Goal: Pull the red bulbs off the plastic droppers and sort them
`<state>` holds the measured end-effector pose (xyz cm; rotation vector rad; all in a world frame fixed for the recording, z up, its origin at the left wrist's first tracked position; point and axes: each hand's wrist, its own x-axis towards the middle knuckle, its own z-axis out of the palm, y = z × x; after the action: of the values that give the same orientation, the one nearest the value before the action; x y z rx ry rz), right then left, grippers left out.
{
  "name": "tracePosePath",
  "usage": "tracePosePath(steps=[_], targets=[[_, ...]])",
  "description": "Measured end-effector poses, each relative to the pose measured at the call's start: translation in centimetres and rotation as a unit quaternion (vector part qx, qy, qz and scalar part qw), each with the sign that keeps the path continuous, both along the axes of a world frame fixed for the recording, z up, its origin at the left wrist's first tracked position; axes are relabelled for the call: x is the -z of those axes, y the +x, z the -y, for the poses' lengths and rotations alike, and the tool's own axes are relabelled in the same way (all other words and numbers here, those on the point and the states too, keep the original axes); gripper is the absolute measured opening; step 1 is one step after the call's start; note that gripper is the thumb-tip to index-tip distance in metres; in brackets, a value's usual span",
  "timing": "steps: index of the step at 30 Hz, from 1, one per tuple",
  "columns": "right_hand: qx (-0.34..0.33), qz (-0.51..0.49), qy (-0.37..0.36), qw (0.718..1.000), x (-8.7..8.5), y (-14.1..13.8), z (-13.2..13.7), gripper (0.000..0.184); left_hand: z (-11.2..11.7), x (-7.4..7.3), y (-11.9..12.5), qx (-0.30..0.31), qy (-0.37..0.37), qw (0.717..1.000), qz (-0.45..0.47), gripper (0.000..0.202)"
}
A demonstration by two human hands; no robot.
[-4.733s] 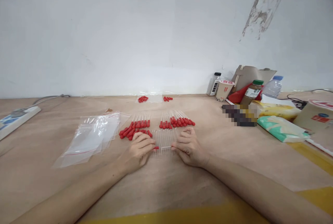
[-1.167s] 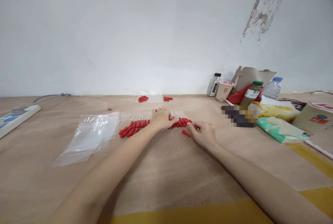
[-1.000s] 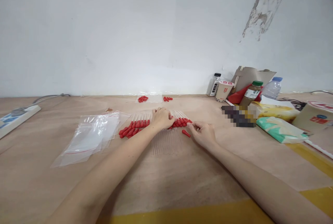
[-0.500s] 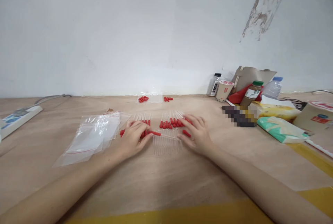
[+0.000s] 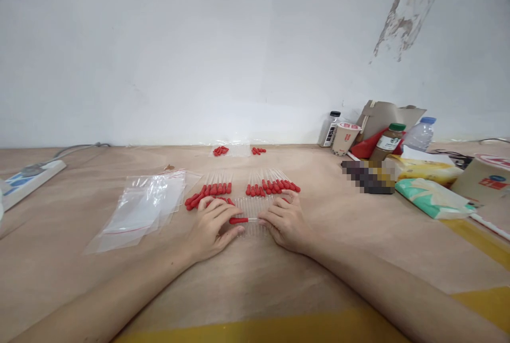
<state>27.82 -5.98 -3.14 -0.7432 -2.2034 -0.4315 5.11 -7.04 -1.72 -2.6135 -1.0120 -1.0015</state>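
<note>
Red, bulb-shaped cap and slim clear tube meet end to end over a row of loose clear tubes on the brown tabletop, as seen from the head camera. The right hand has its fingers clamped on the slim tube, apparently to steady it. The left hand holds thumb and forefinger apart on either side of the cap, seemingly leaving it free between them. The piece lies crosswise and nearly level, its long axis running left to right, cap end leftward, far tip hidden behind the right hand. Beyond, a left fan of red-bulbed tubes and a matching right fan point their tips wallward, bulbs toward the person, probably laid alike for order.
</note>
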Motion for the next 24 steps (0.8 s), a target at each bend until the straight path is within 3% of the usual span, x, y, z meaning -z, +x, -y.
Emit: tracePosePath(steps=[16,21,24], targets=[[-0.045,-0.009,-0.004,0.999,-0.3,0.3,0.6,0.021,0.5,-0.2,-0.2,0.039,0.02,0.999,-0.009,0.015],[-0.001,-0.056,-0.025,0.998,-0.3,1.9,0.1,0.022,0.2,-0.5,-1.9,-0.009,0.021,0.999,0.027,0.014],[0.039,-0.089,-0.049,0.994,-0.5,2.5,-0.4,0.018,-0.1,-0.8,-2.6,-0.003,0.002,0.997,0.075,0.012]])
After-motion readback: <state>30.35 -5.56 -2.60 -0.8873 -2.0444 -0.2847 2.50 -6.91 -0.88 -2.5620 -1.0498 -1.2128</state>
